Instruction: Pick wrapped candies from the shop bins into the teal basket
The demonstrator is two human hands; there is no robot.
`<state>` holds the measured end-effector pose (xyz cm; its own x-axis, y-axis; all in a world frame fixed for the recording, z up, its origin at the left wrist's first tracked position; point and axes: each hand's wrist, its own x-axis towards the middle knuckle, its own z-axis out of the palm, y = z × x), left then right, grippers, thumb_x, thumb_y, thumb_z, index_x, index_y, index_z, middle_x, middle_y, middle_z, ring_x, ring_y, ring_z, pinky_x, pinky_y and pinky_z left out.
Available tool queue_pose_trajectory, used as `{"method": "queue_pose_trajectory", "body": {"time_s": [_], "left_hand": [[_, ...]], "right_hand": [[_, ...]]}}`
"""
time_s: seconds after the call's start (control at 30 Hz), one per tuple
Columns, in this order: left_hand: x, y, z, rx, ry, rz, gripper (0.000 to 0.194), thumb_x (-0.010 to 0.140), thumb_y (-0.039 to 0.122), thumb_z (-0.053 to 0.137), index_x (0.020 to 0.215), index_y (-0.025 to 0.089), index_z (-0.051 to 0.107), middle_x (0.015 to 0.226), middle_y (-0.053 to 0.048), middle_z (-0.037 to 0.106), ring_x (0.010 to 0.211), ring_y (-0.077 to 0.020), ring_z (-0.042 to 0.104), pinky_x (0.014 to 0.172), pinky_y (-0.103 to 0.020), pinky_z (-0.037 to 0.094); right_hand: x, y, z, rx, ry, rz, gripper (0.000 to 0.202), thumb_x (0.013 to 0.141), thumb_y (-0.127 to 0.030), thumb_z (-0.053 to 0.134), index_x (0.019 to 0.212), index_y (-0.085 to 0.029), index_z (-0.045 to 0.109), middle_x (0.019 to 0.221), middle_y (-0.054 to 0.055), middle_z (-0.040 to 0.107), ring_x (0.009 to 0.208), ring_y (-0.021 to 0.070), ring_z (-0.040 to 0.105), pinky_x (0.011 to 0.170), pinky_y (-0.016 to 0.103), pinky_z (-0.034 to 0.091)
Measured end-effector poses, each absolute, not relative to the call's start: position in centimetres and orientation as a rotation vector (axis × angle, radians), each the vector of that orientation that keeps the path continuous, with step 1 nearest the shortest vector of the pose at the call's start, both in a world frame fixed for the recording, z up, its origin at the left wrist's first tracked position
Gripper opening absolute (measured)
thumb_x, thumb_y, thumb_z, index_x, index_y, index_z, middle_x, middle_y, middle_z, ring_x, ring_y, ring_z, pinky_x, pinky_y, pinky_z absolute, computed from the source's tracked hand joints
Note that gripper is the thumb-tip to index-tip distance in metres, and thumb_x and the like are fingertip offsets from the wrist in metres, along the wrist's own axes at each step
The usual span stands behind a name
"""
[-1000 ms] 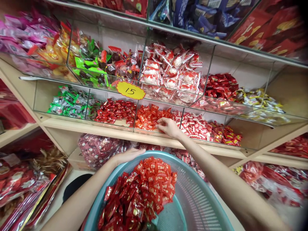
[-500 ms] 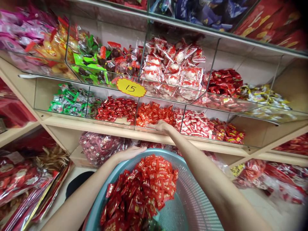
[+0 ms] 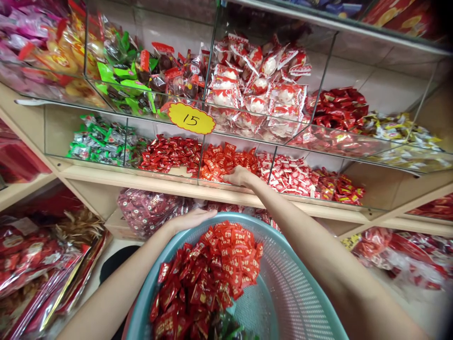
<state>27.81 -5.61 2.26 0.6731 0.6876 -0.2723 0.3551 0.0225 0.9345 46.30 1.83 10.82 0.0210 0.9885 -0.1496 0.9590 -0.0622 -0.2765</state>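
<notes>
My left hand grips the far rim of a teal mesh basket held low in front of me. A heap of red and orange-red wrapped candies fills the basket's left half. My right hand reaches into a glass shelf compartment of orange-red candies. Its fingers are curled down into the pile and closed on some of them. That compartment sits below a yellow price tag marked 15.
Neighbouring compartments hold dark red candies, green ones and red-and-white ones. The upper glass shelf carries larger red-and-white packs. Bagged sweets lie under the wooden shelf, and flat red packages are stacked at the left.
My right hand slid a little left from the compartment's divider into the orange-red pile and its fingers curled in. The view tilted slightly down; my left hand stayed on the basket rim.
</notes>
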Motion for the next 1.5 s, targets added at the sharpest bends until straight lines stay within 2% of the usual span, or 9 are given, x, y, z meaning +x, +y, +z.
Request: {"method": "queue_pose_trajectory", "body": {"time_s": [0.33,0.43,0.53,0.63,0.8,1.0,1.13,1.23,1.5], "left_hand": [[27.8,-5.7,2.5,1.574,0.871,0.328,0.059,0.075,0.061,0.044,0.106,0.015,0.064,0.108,-0.003,0.064,0.101,-0.0220,0.055,0.091,-0.027,0.036],[27.7,-5.6,2.5,1.586,0.865,0.334,0.059,0.074,0.062,0.044,0.106,0.016,0.063,0.112,-0.003,0.061,0.104,-0.0223,0.053,0.091,-0.026,0.036],[27.7,-5.6,2.3,1.597,0.880,0.337,0.059,0.074,0.062,0.045,0.107,0.016,0.063,0.113,-0.003,0.061,0.106,-0.0225,0.052,0.092,-0.026,0.036],[27.6,-5.6,2.2,1.581,0.840,0.336,0.058,0.076,0.061,0.044,0.107,0.016,0.063,0.113,-0.003,0.061,0.105,-0.0222,0.053,0.091,-0.027,0.036],[27.7,-5.9,2.5,1.568,0.838,0.332,0.057,0.076,0.061,0.044,0.105,0.016,0.064,0.105,-0.003,0.065,0.099,-0.0214,0.055,0.088,-0.027,0.038],[27.8,-6.1,2.5,1.480,0.887,0.307,0.060,0.073,0.063,0.046,0.103,0.015,0.065,0.092,-0.004,0.068,0.086,-0.0206,0.060,0.078,-0.027,0.042],[27.8,-6.0,2.3,1.490,0.849,0.338,0.058,0.073,0.062,0.046,0.104,0.017,0.064,0.102,-0.003,0.066,0.093,-0.0209,0.058,0.082,-0.027,0.041],[27.8,-6.0,2.4,1.531,0.881,0.348,0.057,0.073,0.062,0.046,0.103,0.017,0.065,0.101,-0.003,0.066,0.095,-0.0213,0.057,0.084,-0.027,0.040],[27.6,-6.0,2.1,1.559,0.861,0.358,0.056,0.075,0.061,0.044,0.102,0.016,0.065,0.103,-0.004,0.065,0.098,-0.0217,0.056,0.085,-0.027,0.039]], "right_hand": [[47.2,-0.1,12.9,-2.138,-2.024,0.540,0.028,0.063,-0.034,0.061,0.078,-0.010,0.063,0.072,0.007,0.061,0.065,0.0151,0.055,0.054,0.023,0.039],[48.7,-1.2,13.6,-1.957,-1.982,0.607,0.019,0.065,-0.028,0.057,0.073,-0.011,0.062,0.066,0.004,0.060,0.060,0.0122,0.053,0.054,0.022,0.039],[50.5,-3.8,13.8,-1.621,-1.945,0.640,0.020,0.067,-0.022,0.053,0.082,-0.012,0.061,0.072,0.004,0.062,0.064,0.0113,0.054,0.059,0.022,0.042],[52.2,-7.4,12.1,-1.367,-1.970,0.656,0.027,0.069,-0.019,0.052,0.095,-0.012,0.058,0.086,0.005,0.063,0.074,0.0127,0.057,0.066,0.025,0.045],[53.7,-12.0,6.6,-1.353,-1.994,0.688,0.025,0.075,-0.021,0.050,0.099,-0.017,0.057,0.093,0.005,0.063,0.083,0.0152,0.058,0.076,0.030,0.045],[52.8,-13.0,4.1,-1.409,-2.121,0.501,0.025,0.079,-0.023,0.048,0.102,-0.020,0.056,0.100,0.005,0.061,0.093,0.0183,0.053,0.082,0.034,0.041],[51.9,-13.2,3.8,-1.430,-2.262,0.345,0.024,0.081,-0.022,0.046,0.104,-0.022,0.054,0.100,0.005,0.060,0.094,0.0185,0.051,0.082,0.034,0.039],[51.5,-13.6,3.6,-1.454,-2.323,0.241,0.024,0.083,-0.021,0.044,0.106,-0.021,0.052,0.099,0.005,0.059,0.093,0.0181,0.051,0.082,0.033,0.037],[50.9,-14.3,3.5,-1.489,-2.378,-0.001,0.015,0.085,-0.018,0.042,0.094,-0.020,0.053,0.092,0.005,0.058,0.086,0.0177,0.050,0.077,0.032,0.036]]}}
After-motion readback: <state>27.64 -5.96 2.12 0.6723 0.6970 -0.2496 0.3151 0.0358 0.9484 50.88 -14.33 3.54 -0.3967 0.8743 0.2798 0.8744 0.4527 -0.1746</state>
